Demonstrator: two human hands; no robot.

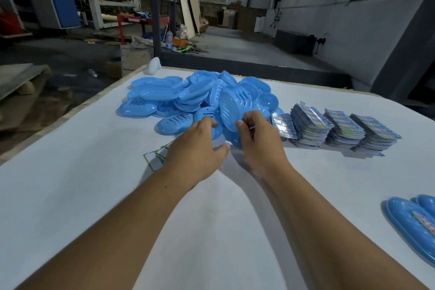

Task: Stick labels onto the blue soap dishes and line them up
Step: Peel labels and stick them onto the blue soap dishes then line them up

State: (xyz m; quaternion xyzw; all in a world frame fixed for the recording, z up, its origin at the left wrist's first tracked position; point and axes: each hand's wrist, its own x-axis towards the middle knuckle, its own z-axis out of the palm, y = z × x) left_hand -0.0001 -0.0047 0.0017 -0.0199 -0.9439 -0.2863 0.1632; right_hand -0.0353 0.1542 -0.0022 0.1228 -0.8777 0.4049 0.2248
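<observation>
A heap of blue soap dishes lies at the far middle of the white table. My right hand grips the rim of one slotted blue dish, tilted up at the heap's near edge. My left hand reaches in beside it, fingers loosely bent and touching a low dish; whether it holds anything is unclear. Stacks of shiny printed labels stand just right of the heap. Two labelled blue dishes lie at the table's right edge.
Used label backing sheets lie under my left wrist. A white object sits at the table's far left corner. Beyond the table are a workshop floor, a dark post and leaning boards.
</observation>
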